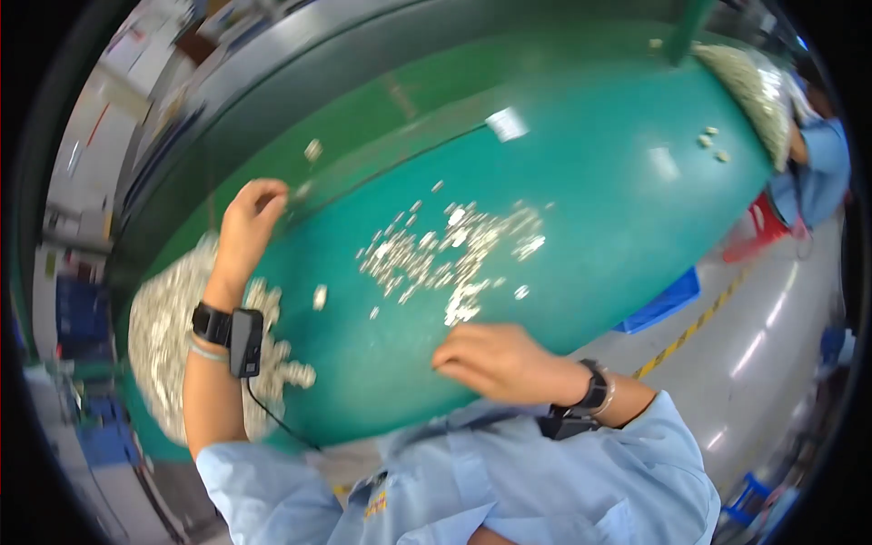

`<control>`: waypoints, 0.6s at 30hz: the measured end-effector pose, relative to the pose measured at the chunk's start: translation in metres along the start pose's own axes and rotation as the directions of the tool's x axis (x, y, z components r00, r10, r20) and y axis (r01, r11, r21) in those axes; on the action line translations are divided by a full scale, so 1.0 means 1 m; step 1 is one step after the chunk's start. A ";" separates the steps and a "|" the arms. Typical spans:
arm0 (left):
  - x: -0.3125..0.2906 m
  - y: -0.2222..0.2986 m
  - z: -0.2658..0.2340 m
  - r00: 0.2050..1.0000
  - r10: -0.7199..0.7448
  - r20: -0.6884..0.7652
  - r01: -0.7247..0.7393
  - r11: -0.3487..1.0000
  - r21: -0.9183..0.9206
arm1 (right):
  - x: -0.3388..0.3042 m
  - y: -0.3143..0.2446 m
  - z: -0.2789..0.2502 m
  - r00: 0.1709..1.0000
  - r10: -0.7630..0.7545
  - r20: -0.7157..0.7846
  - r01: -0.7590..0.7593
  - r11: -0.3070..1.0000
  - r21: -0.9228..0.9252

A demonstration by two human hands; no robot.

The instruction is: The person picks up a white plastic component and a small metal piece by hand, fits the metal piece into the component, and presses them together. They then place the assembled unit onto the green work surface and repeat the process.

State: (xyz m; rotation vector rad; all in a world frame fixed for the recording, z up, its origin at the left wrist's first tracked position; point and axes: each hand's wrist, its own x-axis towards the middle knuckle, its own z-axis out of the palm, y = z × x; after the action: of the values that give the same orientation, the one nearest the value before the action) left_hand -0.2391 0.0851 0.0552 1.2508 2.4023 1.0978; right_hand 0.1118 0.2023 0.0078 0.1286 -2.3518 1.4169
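Observation:
My left hand (250,222) is over the far left of the green tabletop (581,163), its fingers curled together. A small pale blurred piece (305,189) shows just off its fingertips, and another pale piece (313,150) lies farther off. Near the front edge, my right hand (500,360) has its fingers pressed together; anything inside them is hidden. Just beyond it, many small whitish pieces (472,254) are spread loosely, too blurred to tell their kind. Below my left hand is a large heap of pale pieces (168,336).
A white piece (506,124) like paper lies toward the back. A full clear bag (749,95) and a co-worker's blue sleeve (822,159) are at the far right. A blue bin (663,302) and a red container (758,227) stand beside the table. A green post (688,36) rises behind.

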 end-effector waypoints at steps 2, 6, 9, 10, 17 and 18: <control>-0.042 0.010 -0.003 0.996 -0.083 0.026 0.082 0.995 0.050 | 0.001 -0.002 -0.002 1.000 -0.014 0.027 0.013 0.999 0.032; -0.097 0.025 0.015 0.985 -0.138 0.104 0.118 0.977 0.175 | 0.004 0.003 0.002 0.999 -0.020 0.047 0.019 1.000 0.015; -0.111 0.029 0.023 0.982 -0.104 0.157 0.061 0.964 0.260 | 0.003 0.002 0.004 0.999 0.008 0.045 -0.007 1.000 -0.007; -0.114 0.032 0.026 0.983 -0.085 0.165 0.031 0.951 0.308 | 0.002 0.002 0.004 0.998 0.015 0.054 -0.015 1.000 -0.004; -0.134 0.058 0.024 0.951 -0.250 0.184 0.293 0.918 -0.268 | -0.006 0.001 0.008 1.000 0.011 -0.019 -0.011 1.000 0.026; -0.141 0.066 0.023 0.949 -0.260 0.181 0.315 0.822 -0.475 | -0.006 0.000 0.008 0.999 0.021 -0.026 -0.020 0.999 0.035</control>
State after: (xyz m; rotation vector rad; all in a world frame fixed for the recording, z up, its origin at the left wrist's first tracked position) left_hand -0.1013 0.0113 0.0659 0.7225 1.9518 1.3886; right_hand 0.1148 0.1951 0.0020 0.0953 -2.3145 1.4606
